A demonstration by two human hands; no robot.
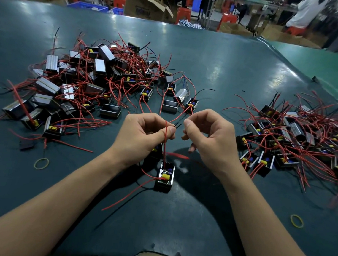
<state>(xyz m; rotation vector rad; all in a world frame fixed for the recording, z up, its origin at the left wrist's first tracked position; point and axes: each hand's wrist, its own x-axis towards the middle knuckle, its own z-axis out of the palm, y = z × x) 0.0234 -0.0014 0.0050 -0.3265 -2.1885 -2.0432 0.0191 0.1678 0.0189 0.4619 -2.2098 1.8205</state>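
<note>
Beyond and to the left of the pinching fingers lies a big heap of modules [79, 81], black boxes with silver sides tangled in red leads. A second heap [299, 137] lies off to the right. Both rest on the dark green mat [224, 72]. A lone module [191, 104] lies just beyond the grip, its red leads trailing toward the hands. One yellow rubber band [41, 164] lies well left of the grip and nearer the person, and another band [297, 221] lies well to the right. Nothing stands between the two hands.

The left hand [144, 134] pinches a red wire [165, 147] and two black wire tips [177, 126] between thumb and forefinger. The right hand [208, 137] is curled, with thumb and forefinger meeting just beside those tips. I cannot tell whether a wire lies between them.

The red wire drops straight below the grip to the small black module [164, 177] on the mat, an open box showing yellow and blue parts. More red and black leads run from it toward the person.
</note>
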